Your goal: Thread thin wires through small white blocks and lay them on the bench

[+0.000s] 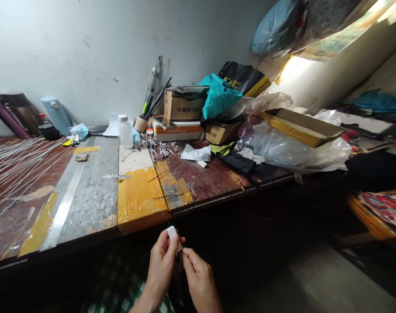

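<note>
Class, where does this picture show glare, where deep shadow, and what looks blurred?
In the head view, glare whitens the upper right; yellow tape glints; the space under the table sinks into shadow; the patterned cushion looks smeared, the white block clearer.

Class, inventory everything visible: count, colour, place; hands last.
Long bench: 1, brown and grey, across view
Thin strands: many, white, left
Flat metal ruler: 1, silver, left
Tall flasks: several, blue, purple, brown, left rear
Short plastic bottle: 1, white, centre rear
Slim rods: several, mostly dark, centre rear
Cardboard boxes: several, brown, rear right
Crumpled bags: several, clear, teal, right
Remaining clutter: uncounted, mixed, jumbled
Small rectangular block: 1, white, bottom centre
Left hand: 1, bare, gripping block
Right hand: 1, bare, beside it
</note>
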Demonstrator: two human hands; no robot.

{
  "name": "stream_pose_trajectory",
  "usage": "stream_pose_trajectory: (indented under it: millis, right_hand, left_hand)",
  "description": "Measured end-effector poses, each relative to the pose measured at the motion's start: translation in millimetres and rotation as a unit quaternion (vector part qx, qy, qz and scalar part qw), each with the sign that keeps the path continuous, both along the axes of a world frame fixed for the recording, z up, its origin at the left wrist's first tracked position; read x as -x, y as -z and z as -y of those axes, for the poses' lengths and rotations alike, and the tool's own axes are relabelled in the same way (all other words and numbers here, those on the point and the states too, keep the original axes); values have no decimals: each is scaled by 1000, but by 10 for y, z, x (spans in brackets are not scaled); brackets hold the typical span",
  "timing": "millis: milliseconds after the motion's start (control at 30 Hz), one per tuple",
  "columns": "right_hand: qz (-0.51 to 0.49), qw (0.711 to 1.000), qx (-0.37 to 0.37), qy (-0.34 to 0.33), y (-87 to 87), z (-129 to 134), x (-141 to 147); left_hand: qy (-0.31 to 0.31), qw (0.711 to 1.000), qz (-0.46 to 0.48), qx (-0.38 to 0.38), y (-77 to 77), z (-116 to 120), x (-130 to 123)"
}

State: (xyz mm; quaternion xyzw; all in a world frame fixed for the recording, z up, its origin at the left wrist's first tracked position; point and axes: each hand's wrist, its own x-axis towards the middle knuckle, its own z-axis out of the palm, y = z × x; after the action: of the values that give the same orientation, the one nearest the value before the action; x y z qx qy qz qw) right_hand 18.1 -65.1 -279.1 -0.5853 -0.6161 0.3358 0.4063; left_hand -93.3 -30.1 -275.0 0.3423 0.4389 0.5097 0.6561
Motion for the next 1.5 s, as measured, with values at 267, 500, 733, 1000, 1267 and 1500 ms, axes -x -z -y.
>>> stream_pose_trajectory:
  millis: [267, 500, 733, 1000, 1267, 1500]
  right_hand:
    - [27, 999, -6, 18, 38, -28, 33]
    - [-18, 998, 46, -24, -34, -44, 63]
    - [-18, 998, 51, -27, -31, -47, 141]
    - [-18, 996, 49, -66, 7, -94, 339]
    - [-35, 990, 95, -98, -59, -89, 492]
    - [-48, 982, 139, -121, -77, -41, 474]
  left_hand:
    - [-11, 999, -34, -13, 1, -49, 80]
    - [-5, 999, -35, 12, -43, -35, 131]
    - [-23, 999, -38, 12, 12, -4, 204]
    - [-58, 997, -28, 39, 10, 29, 384]
    - [-76, 995, -33, 59, -17, 88, 562]
    - [-80, 994, -37, 58, -53, 123, 609]
